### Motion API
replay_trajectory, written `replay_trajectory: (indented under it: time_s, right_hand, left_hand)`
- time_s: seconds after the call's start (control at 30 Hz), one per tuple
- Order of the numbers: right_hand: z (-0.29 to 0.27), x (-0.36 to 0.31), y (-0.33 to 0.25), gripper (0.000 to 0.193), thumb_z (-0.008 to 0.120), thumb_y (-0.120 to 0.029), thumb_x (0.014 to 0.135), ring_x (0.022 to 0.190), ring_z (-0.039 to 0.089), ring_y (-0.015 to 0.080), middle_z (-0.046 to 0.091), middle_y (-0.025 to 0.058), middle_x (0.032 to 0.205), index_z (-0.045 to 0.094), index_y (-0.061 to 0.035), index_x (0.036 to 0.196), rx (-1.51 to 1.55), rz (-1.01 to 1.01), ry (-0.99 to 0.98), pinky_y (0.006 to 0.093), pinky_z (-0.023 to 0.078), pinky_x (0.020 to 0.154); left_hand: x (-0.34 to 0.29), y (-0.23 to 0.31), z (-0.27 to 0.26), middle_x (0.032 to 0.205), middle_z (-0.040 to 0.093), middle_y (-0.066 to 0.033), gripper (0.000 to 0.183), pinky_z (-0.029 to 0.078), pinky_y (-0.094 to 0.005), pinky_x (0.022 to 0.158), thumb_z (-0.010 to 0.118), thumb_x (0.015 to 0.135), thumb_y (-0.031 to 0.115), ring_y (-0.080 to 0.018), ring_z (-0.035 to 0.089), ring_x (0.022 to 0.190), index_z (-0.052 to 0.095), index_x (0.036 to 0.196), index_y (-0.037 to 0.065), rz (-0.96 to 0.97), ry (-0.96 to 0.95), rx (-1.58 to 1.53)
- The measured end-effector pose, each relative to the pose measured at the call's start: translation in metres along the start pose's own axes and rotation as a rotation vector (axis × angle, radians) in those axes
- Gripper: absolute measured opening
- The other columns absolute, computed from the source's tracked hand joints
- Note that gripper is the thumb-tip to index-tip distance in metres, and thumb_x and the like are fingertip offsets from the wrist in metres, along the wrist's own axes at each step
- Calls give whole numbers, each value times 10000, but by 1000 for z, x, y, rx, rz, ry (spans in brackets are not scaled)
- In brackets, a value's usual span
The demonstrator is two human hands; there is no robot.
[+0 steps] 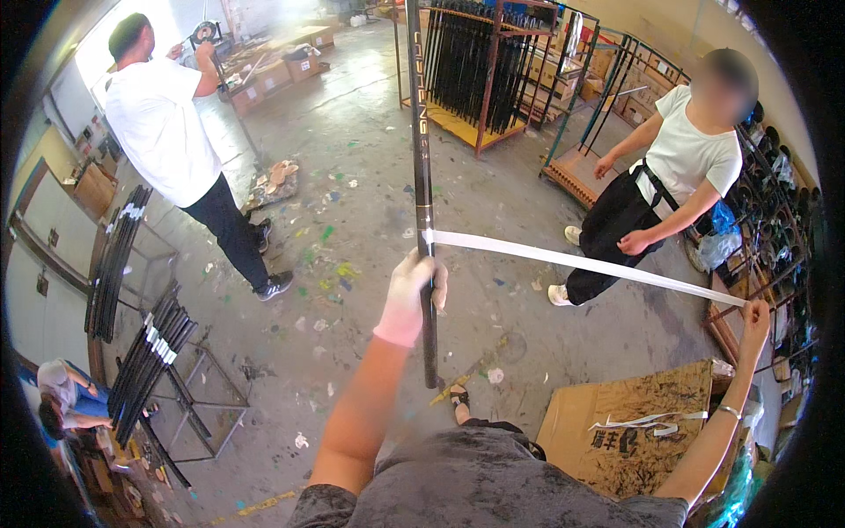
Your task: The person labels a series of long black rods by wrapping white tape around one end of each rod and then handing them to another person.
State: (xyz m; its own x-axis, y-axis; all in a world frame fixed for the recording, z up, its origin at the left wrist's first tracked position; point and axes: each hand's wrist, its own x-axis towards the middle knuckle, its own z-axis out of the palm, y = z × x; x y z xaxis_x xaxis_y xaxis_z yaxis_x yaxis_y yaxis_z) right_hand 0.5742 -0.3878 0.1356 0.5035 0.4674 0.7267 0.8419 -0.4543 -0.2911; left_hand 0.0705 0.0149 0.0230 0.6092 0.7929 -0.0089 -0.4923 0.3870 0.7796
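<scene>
My left hand (407, 295), in a white and pink glove, is wrapped round a long black stick shaft (424, 189) that stands nearly upright before me. A white strip of tape (572, 261) is attached to the shaft just above that hand. From there the strip runs taut to the right, sloping down. Bare and far out to the side, my right hand (756, 319) pinches the tape's other end. Below the left hand the shaft's lower end hangs free over the floor.
A cardboard box (563, 414) with loose white strips on top stands at lower right. Taped black shafts (163, 339) lean on a metal stand at left. One person (167, 114) stands left, another (673, 167) right, a third (66, 392) lower left. A shaft rack (482, 79) stands behind.
</scene>
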Motion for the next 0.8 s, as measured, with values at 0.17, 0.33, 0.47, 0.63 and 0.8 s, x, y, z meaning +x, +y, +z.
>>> replay_trajectory:
  time_s: [0.17, 0.33, 0.47, 0.63, 0.8]
  right_hand:
    - [-7, -4, -2, 154, 567, -105, 875, 701, 388, 129, 398, 29, 743, 456, -20, 811, -16, 60, -114, 253, 359, 668]
    - [17, -24, -48, 181, 594, -53, 806, 690, 393, 133, 365, 49, 730, 423, -6, 767, 84, 158, -315, 259, 355, 650]
    - [16, -69, -50, 182, 645, -68, 713, 717, 455, 236, 433, 100, 742, 477, -9, 748, -14, 94, -410, 332, 387, 667]
    - [-14, -154, -11, 164, 670, -116, 647, 711, 508, 302, 471, 144, 683, 546, -9, 656, -412, 290, -460, 396, 420, 656]
    - [-50, -202, 11, 138, 669, -115, 663, 875, 513, 324, 516, 135, 847, 590, -9, 705, -849, 495, -512, 416, 427, 763]
  left_hand:
    - [7, -13, -4, 690, 494, -29, 86, 410, -250, 440, 480, 913, 132, -111, 487, 503, 445, 943, 60, 30, 130, 150]
    - [36, -55, -45, 619, 459, 4, 93, 394, -247, 397, 506, 900, 138, -96, 451, 451, 438, 879, 79, 43, 420, 464]
    - [47, -91, -90, 574, 442, -13, 131, 380, -278, 353, 508, 894, 155, -133, 446, 401, 416, 855, 70, -90, 526, 430]
    - [66, -131, -88, 563, 446, -77, 218, 403, -359, 400, 486, 908, 210, -215, 472, 429, 436, 772, 46, -348, 520, 242]
    - [112, -179, -62, 608, 460, -80, 221, 427, -392, 520, 469, 921, 247, -238, 486, 545, 470, 812, 55, -547, 541, -88]
